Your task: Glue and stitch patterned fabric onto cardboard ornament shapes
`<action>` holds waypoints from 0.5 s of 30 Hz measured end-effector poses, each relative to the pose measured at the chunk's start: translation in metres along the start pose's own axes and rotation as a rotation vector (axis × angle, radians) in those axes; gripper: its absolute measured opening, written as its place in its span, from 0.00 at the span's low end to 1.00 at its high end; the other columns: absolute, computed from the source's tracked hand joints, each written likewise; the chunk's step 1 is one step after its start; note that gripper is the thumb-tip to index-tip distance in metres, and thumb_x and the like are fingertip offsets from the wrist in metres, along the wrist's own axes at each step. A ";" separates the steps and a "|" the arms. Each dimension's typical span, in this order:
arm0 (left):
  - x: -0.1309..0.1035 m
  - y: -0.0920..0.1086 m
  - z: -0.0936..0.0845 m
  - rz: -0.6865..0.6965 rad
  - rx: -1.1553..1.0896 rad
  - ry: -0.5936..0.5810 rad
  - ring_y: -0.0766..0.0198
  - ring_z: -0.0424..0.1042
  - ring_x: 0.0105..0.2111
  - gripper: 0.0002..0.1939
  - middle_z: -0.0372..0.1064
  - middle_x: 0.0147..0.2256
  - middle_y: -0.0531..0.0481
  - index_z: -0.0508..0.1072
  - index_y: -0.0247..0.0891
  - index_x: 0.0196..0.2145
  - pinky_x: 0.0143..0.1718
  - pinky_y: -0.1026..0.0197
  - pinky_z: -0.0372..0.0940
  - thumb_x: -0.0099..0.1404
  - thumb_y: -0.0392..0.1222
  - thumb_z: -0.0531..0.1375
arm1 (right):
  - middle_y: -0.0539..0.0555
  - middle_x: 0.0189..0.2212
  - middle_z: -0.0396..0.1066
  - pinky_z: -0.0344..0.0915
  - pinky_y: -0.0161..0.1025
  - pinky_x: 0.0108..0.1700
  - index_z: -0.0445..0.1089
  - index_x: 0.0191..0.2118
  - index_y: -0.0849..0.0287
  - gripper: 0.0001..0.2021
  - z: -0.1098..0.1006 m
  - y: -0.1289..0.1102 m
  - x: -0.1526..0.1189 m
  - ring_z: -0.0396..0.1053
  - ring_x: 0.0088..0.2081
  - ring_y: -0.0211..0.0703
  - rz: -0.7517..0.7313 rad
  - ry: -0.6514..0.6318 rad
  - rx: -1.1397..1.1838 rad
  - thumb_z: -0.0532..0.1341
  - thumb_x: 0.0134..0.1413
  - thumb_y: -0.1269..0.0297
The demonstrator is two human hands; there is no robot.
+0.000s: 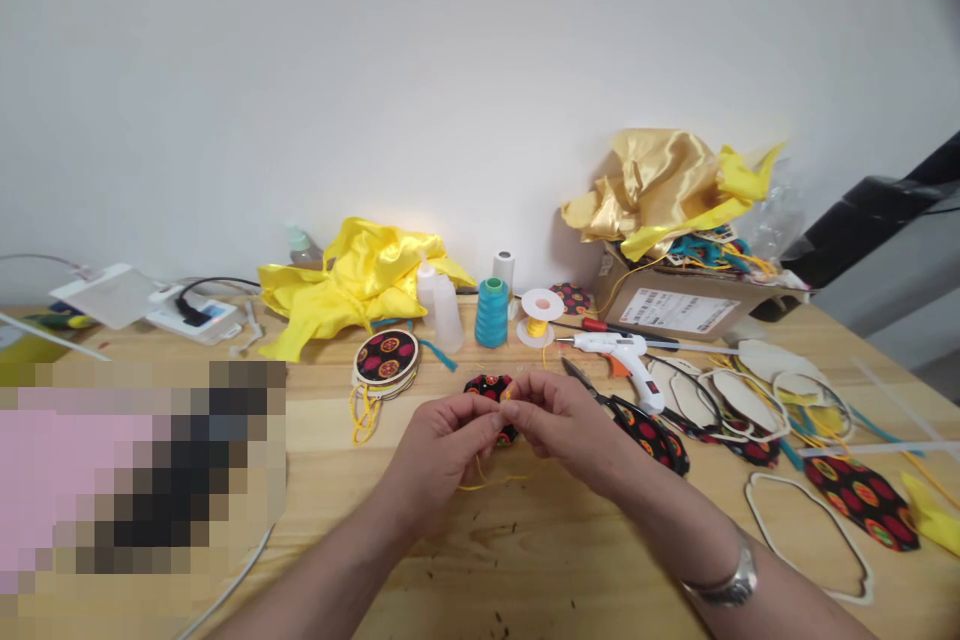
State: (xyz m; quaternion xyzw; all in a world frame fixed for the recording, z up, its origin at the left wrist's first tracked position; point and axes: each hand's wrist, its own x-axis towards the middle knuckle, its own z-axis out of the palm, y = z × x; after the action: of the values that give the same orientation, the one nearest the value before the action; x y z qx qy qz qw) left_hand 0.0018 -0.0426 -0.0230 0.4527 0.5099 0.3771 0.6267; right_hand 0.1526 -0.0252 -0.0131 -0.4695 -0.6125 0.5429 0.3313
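In the head view my left hand (452, 440) and my right hand (561, 420) meet over the middle of the table, fingertips pinched together. Both pinch a thin yellow cord (474, 487), which loops down below the fingers. Exactly how it runs between the fingertips is hidden. Just behind the fingers lies a dark patterned fabric piece (484, 384), partly covered by my hands. A spool of yellow cord (538, 327) stands beyond my right hand. Scissors (592, 385) and a white glue gun (626, 360) lie to its right.
Teal thread (492, 313) and white squeeze bottles (447, 315) stand behind. Yellow satin (352, 280) and a stack of fabric-covered frames (387, 358) are left. A cardboard box (667, 305) with fabric scraps, wooden outline frames (810, 535) and patterned fabric (862, 505) occupy the right.
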 end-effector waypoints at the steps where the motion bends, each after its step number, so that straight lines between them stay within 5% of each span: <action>1: 0.000 0.000 0.000 -0.002 -0.001 0.002 0.77 0.48 0.14 0.12 0.54 0.14 0.60 0.74 0.32 0.27 0.15 0.70 0.41 0.53 0.46 0.62 | 0.44 0.15 0.58 0.51 0.31 0.21 0.64 0.25 0.60 0.07 -0.001 0.001 0.000 0.53 0.17 0.31 -0.001 0.000 -0.016 0.57 0.49 0.63; 15: -0.001 0.001 0.001 -0.010 -0.017 -0.022 0.78 0.49 0.13 0.10 0.64 0.17 0.56 0.75 0.34 0.27 0.14 0.70 0.41 0.55 0.45 0.62 | 0.44 0.15 0.57 0.50 0.31 0.23 0.61 0.21 0.59 0.09 -0.004 -0.001 -0.001 0.53 0.19 0.32 -0.017 0.018 -0.170 0.55 0.51 0.68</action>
State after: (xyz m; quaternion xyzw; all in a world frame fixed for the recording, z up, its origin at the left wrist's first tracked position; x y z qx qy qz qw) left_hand 0.0028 -0.0435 -0.0219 0.4490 0.5022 0.3732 0.6379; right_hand 0.1562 -0.0249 -0.0115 -0.4956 -0.6573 0.4818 0.3004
